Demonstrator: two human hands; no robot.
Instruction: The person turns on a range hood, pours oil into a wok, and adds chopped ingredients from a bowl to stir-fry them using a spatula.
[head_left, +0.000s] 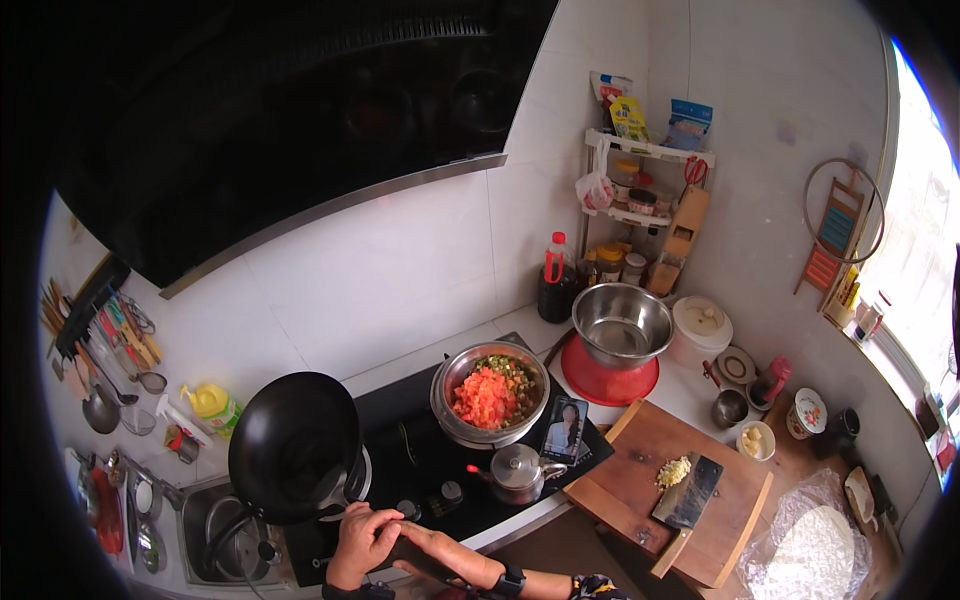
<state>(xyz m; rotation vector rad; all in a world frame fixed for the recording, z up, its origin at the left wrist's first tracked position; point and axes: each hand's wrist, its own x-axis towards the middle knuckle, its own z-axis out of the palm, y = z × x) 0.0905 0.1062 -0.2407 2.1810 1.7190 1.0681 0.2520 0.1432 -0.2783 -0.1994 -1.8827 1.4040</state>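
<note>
My left hand (363, 541) is bent beside the handle end of a black wok (294, 442), its fingers touching the fingertips of my right hand (442, 553). The right hand is stretched out flat, with nothing visible in it. A dark bar, perhaps the wok's handle, shows partly below the hands; whether the left hand grips it is hidden. The wok stands over the left burner of the black glass cooktop (397, 450). Behind and right of the hands, a steel bowl (541, 390) holds diced tomato (486, 397) and chopped green vegetable. A small steel kettle (516, 472) stands in front of it.
A phone (565, 431) lies by the kettle. Right of it, a cleaver (690, 491) and minced garlic (673, 472) lie on a wooden cutting board (637, 450). An empty steel basin (622, 322) stands behind. The sink (196, 525) is at left, the range hood (300, 150) overhead.
</note>
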